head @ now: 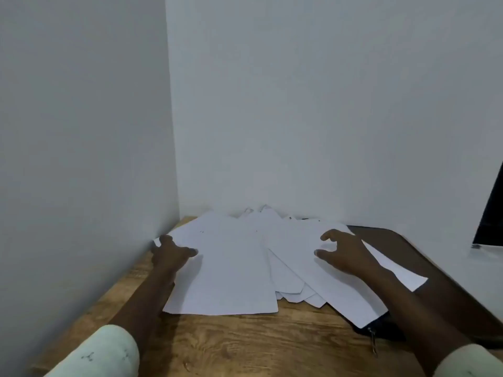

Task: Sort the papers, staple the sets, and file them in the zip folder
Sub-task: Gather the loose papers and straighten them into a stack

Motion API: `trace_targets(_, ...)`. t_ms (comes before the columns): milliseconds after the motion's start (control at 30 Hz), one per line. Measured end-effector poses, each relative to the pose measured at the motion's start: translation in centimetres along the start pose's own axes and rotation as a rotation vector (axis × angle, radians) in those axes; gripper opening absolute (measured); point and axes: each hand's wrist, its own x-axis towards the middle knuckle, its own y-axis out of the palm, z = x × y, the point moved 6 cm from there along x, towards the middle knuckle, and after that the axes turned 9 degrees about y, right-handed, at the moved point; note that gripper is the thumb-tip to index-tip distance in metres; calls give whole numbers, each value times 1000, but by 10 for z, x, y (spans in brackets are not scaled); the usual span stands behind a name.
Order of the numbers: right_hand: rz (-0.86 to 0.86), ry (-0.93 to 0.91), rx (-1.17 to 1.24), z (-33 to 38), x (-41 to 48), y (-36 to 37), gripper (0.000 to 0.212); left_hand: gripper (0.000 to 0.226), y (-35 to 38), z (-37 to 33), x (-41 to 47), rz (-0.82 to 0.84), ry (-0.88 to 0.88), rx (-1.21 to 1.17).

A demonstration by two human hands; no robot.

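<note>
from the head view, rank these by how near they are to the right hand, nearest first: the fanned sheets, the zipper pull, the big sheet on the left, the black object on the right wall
Measured from the right hand:
1. Fanned sheets, directly under the hand.
2. Big sheet, to its left, under the left hand.
3. Zipper pull, at the zip folder's near corner.
4. Black object, at the far right wall.
</note>
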Motion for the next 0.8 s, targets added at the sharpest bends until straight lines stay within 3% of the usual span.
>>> trace_targets(200, 29, -84, 28, 18, 4, 18, 40, 89, 20, -18, -5, 130, 78, 281)
trace_targets(467, 102, -185, 126, 37, -7, 37, 43, 104, 39, -28, -8, 218, 59, 567)
trace_targets(567, 254, -264, 64, 67, -26, 59, 69, 109, 50, -36, -11, 260, 78, 615)
trace_targets(667, 466, -222, -112, 98, -47, 102, 105, 111, 67, -42, -18, 288, 139, 551)
trace_targets(800, 379, -59, -323, 121, -47, 137, 130, 59, 75, -52, -15, 301, 85, 114)
